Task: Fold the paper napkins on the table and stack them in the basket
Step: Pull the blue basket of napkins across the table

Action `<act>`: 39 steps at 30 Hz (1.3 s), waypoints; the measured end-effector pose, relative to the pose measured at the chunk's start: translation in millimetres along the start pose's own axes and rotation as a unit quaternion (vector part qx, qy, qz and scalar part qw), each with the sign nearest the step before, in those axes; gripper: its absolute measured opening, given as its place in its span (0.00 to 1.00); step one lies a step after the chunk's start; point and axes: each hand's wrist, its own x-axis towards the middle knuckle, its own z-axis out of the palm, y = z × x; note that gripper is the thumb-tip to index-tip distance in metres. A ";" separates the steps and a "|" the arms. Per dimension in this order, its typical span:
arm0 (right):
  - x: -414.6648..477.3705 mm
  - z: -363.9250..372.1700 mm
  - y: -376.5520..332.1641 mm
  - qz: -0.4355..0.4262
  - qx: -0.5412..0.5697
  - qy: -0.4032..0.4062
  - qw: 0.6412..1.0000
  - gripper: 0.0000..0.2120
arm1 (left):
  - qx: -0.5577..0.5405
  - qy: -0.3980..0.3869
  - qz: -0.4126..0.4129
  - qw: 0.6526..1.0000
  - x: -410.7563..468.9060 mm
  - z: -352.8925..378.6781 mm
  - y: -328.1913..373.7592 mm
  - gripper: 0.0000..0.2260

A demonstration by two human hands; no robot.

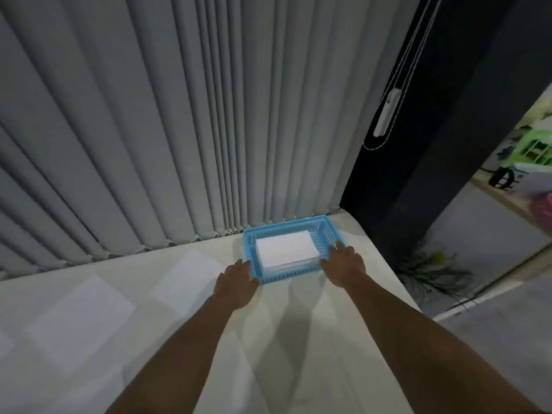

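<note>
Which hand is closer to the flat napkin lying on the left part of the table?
Left. The left hand is at the blue basket's near-left corner, to the right of that napkin. The right hand is farther, at the basket's right side.

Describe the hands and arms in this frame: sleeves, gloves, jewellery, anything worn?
Both arms are bare for as much of them as the frame shows; no sleeve is visible. The left hand and right hand wear no gloves. No watch, bracelet or ring shows on either, though the picture is soft and the fingers are too small to rule out a thin ring.
</note>
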 end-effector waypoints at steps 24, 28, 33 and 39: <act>-53.9 54.7 34.1 0.209 0.492 0.093 0.840 0.31 | -0.521 -0.033 -0.152 0.840 -7.5 10.5 42.2 0.18; -116.7 80.5 26.5 0.258 0.512 0.141 0.807 0.30 | -0.576 -0.071 -0.172 0.796 -31.5 18.0 35.8 0.17; -187.0 111.7 13.4 0.299 0.542 0.180 0.765 0.23 | -0.581 -0.094 -0.172 0.790 -63.0 34.1 21.1 0.21; -236.1 129.1 -5.6 0.327 0.542 0.197 0.749 0.18 | -0.584 -0.097 -0.163 0.789 -96.6 48.1 7.7 0.19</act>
